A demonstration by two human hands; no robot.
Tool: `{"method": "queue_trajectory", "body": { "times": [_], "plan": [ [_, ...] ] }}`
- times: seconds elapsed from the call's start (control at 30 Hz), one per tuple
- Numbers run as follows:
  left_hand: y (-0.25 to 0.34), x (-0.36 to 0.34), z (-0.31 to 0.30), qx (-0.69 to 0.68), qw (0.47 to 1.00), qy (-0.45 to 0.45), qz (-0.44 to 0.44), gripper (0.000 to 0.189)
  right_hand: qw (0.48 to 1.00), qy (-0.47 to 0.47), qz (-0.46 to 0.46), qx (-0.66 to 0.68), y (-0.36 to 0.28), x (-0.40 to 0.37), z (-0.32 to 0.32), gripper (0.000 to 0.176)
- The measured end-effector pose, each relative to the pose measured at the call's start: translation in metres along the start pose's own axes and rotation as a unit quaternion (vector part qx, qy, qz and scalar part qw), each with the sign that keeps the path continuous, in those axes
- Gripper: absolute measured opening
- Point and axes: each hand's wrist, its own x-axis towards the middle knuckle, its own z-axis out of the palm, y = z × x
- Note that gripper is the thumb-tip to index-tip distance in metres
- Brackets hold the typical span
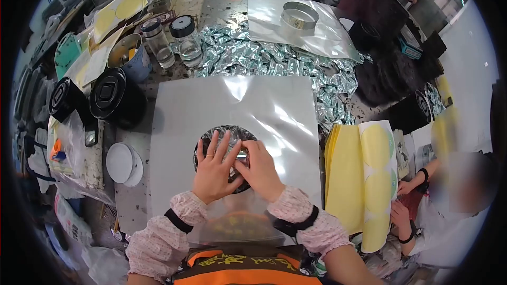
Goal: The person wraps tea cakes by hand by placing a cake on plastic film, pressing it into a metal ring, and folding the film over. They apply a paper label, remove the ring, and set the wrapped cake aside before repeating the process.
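A round dark container (227,130) with crinkled silver foil (232,136) at its top rests on a shiny metal sheet (179,116) in front of me. My left hand (214,171) lies flat across it with the fingers spread, a thin ring on one finger. From the right, my right hand (260,169) reaches over the same top. Its thumb and index finger come together at the foil, between the two hands. Both hands hide much of the container's top, so how firmly the foil is pinched is hard to see.
Green-silver foil packets (227,47) are heaped behind the sheet, near a metal ring (300,16). Yellow label sheets (343,174) lie to the right, where a co-worker's hands (402,214) are busy. Black canisters (117,97), glass jars (187,47) and white discs (121,162) stand left.
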Motion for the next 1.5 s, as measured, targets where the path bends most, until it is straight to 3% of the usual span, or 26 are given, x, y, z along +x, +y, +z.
{"method": "queue_trajectory", "body": {
  "times": [0.07, 0.1, 0.2, 0.27, 0.37, 0.4, 0.43, 0.47, 0.53, 0.63, 0.7, 0.77, 0.87, 0.9, 0.93, 1.0, 1.07, 1.17, 1.27, 1.4, 1.47, 1.5],
  "plan": [
    [0.002, 0.004, 0.002, -0.016, 1.000, -0.007, -0.007, 0.082, 0.990, 0.046, -0.078, -0.107, -0.027, -0.009, -0.030, 0.030],
    [0.002, 0.005, 0.001, -0.024, 0.999, -0.019, -0.014, 0.085, 0.998, -0.011, -0.010, -0.053, -0.022, -0.015, -0.033, 0.024],
    [0.002, 0.006, 0.011, 0.016, 1.000, -0.009, -0.007, 0.088, 0.990, -0.099, -0.010, -0.105, 0.024, -0.014, 0.011, 0.019],
    [0.003, 0.005, 0.015, 0.025, 0.999, -0.018, -0.013, 0.090, 0.979, -0.098, -0.047, -0.171, 0.032, -0.017, 0.017, 0.017],
    [0.005, 0.005, 0.012, 0.031, 0.999, -0.022, -0.003, 0.091, 0.995, 0.088, 0.026, -0.045, 0.031, -0.038, -0.053, 0.019],
    [0.006, 0.005, 0.009, 0.034, 0.999, -0.027, -0.004, 0.091, 0.965, 0.210, 0.049, -0.151, 0.020, -0.044, -0.102, 0.037],
    [0.007, 0.005, 0.009, 0.037, 0.999, -0.031, -0.007, 0.092, 0.923, 0.289, 0.064, -0.246, 0.060, -0.058, -0.154, 0.040],
    [0.007, 0.006, 0.009, 0.036, 0.999, -0.026, -0.007, 0.092, 0.844, 0.366, 0.063, -0.386, 0.085, -0.076, -0.211, 0.042],
    [0.007, 0.004, 0.010, 0.036, 0.999, -0.021, 0.001, 0.094, 0.693, 0.365, 0.291, -0.549, 0.145, -0.138, -0.314, 0.058],
    [0.007, 0.005, 0.012, 0.040, 0.999, -0.015, -0.005, 0.093, 0.749, 0.278, 0.404, -0.445, 0.126, -0.181, -0.327, 0.062],
    [0.008, 0.004, 0.013, 0.042, 0.999, -0.020, -0.010, 0.093, 0.814, 0.213, 0.377, -0.388, 0.096, -0.174, -0.251, 0.061],
    [0.007, 0.003, 0.015, 0.046, 0.999, -0.013, -0.002, 0.093, 0.862, 0.028, 0.373, -0.341, 0.064, -0.171, -0.167, 0.045],
    [0.008, 0.002, 0.013, 0.051, 0.999, -0.016, 0.000, 0.092, 0.905, 0.085, 0.346, -0.231, 0.058, -0.186, -0.148, 0.036],
    [0.009, 0.003, 0.013, 0.051, 0.999, -0.017, -0.001, 0.092, 0.891, 0.186, 0.292, -0.294, 0.078, -0.205, -0.157, 0.030],
    [0.009, 0.002, 0.013, 0.054, 0.998, -0.015, -0.002, 0.092, 0.860, 0.284, 0.238, -0.351, 0.100, -0.235, -0.177, 0.025],
    [0.008, 0.002, 0.015, 0.059, 0.998, -0.015, 0.002, 0.092, 0.749, 0.297, 0.205, -0.555, 0.103, -0.286, -0.222, 0.025],
    [0.006, 0.004, 0.017, 0.069, 0.997, -0.008, 0.011, 0.091, 0.686, 0.281, 0.226, -0.632, 0.112, -0.341, -0.244, 0.034],
    [0.006, 0.001, 0.021, 0.067, 0.998, -0.002, 0.013, 0.090, 0.775, 0.275, 0.290, -0.490, 0.130, -0.377, -0.265, 0.043],
    [0.004, 0.000, 0.021, 0.080, 0.997, 0.000, 0.022, 0.088, 0.793, 0.189, 0.277, -0.508, 0.114, -0.373, -0.288, 0.045],
    [0.003, 0.002, 0.022, 0.078, 0.997, 0.013, 0.025, 0.089, 0.812, 0.166, 0.351, -0.436, 0.096, -0.365, -0.306, 0.033],
    [0.006, 0.000, 0.022, 0.063, 0.997, 0.001, 0.032, 0.089, 0.806, 0.287, 0.339, -0.390, 0.117, -0.393, -0.332, 0.028],
    [0.012, 0.003, 0.017, 0.056, 0.998, -0.009, 0.030, 0.089, 0.795, 0.411, 0.296, -0.335, 0.136, -0.428, -0.367, 0.026]
  ]
}}
